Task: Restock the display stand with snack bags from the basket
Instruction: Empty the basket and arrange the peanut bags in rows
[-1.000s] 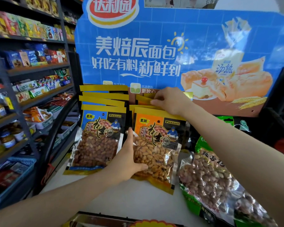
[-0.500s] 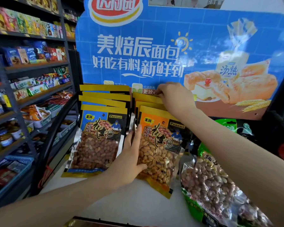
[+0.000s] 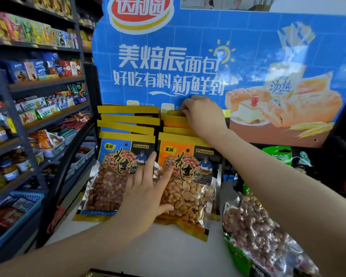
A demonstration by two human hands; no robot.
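Two rows of peanut bags hang on the blue display stand (image 3: 248, 56). The front orange-labelled peanut bag (image 3: 190, 188) heads the right row, and a blue-labelled peanut bag (image 3: 116, 176) heads the left row. My left hand (image 3: 146, 194) lies flat with fingers spread across the gap between the two front bags, its thumb under the orange bag's lower part. My right hand (image 3: 203, 114) reaches over the orange row and pinches the yellow top edges of the bags at the back. No basket is in view.
A green bag of red-skinned peanuts (image 3: 264, 232) lies at the right on the stand's white shelf (image 3: 168, 254). Dark store shelves (image 3: 44, 84) full of packaged snacks and jars line the left. A blue plastic basket (image 3: 14, 216) sits low on those shelves.
My left hand slid from gripping the orange bag's left edge to lying flat across both front bags. My right hand moved up and back to the rearmost bag tops.
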